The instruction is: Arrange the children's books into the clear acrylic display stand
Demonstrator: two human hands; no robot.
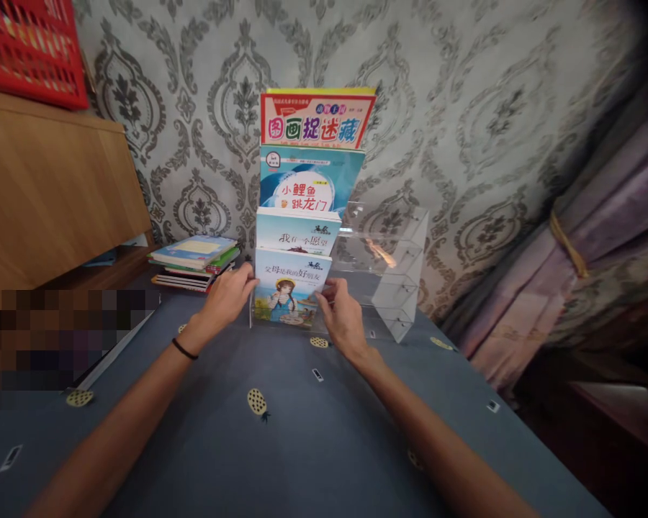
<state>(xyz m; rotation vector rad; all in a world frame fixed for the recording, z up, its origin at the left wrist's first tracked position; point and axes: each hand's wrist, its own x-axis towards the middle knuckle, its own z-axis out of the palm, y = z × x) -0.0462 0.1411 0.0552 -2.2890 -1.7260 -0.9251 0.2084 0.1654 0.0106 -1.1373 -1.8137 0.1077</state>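
A clear acrylic tiered book rack (397,277) stands on the table, with several books stepped up its left side. In the lowest tier at the front is a light-blue children's book (293,288) with a girl in a yellow hat on its cover. My left hand (230,291) grips this book's left edge, fingers curled. At the right edge, my right hand (343,309) pinches it between thumb and fingers. Behind it rise a second pale-blue book (297,229), a teal book (310,176) and a red-bordered book (316,119).
A stack of books (194,262) lies left of the rack, near a wooden cabinet (59,194) with a red plastic basket (32,54) on top. The blue tablecloth (205,432) has pineapple prints. Patterned wallpaper is behind, and a tied curtain (551,266) hangs at right.
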